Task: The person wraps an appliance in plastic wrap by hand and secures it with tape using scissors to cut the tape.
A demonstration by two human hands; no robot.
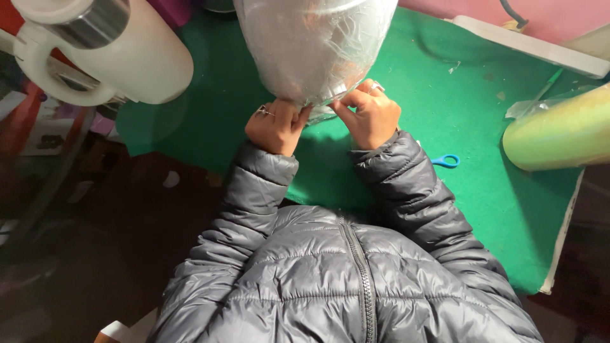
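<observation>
Green felt mat point(483, 114); blue scissors point(447, 161); grey quilted jacket point(305, 273); clear wrap point(314, 44).

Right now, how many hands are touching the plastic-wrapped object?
2. The left hand pinches the wrap at the lower left edge of the plastic-wrapped object; the right hand grips its lower right edge. No other hands show.

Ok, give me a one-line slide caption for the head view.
Both hands, left hand and right hand, pinch the lower edge of a plastic-wrapped object above a green mat.
</observation>
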